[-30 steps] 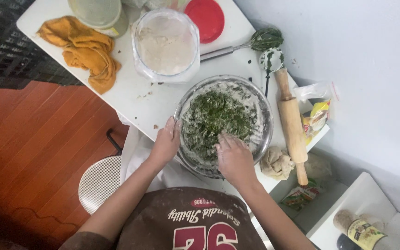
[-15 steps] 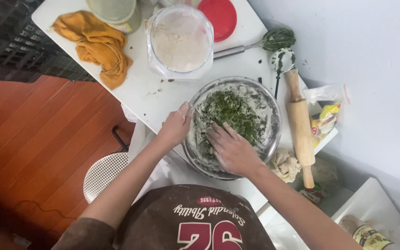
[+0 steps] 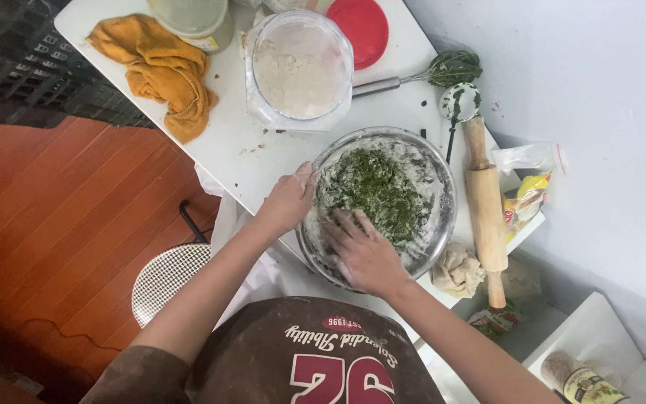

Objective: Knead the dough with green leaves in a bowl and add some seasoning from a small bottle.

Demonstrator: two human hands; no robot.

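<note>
A round metal bowl [image 3: 437, 173] sits on the white table [image 3: 233, 142], holding flour and a heap of chopped green leaves [image 3: 375, 187]. My left hand [image 3: 287, 200] grips the bowl's left rim. My right hand [image 3: 360, 251] is inside the bowl, fingers spread and pressed into the flour and greens at the near side; it is dusted with flour.
A wooden rolling pin [image 3: 485, 213] lies right of the bowl, a lump of dough [image 3: 457, 269] near it. Behind the bowl stand a tub of flour [image 3: 300, 67], a red lid [image 3: 363, 28], a green-coated whisk [image 3: 443, 71], an orange cloth [image 3: 162, 71]. A round stool [image 3: 166, 277] stands on the wooden floor.
My right hand has pushed further into the greens and flour. My left hand stays on the bowl's rim. The view has shifted a little.
</note>
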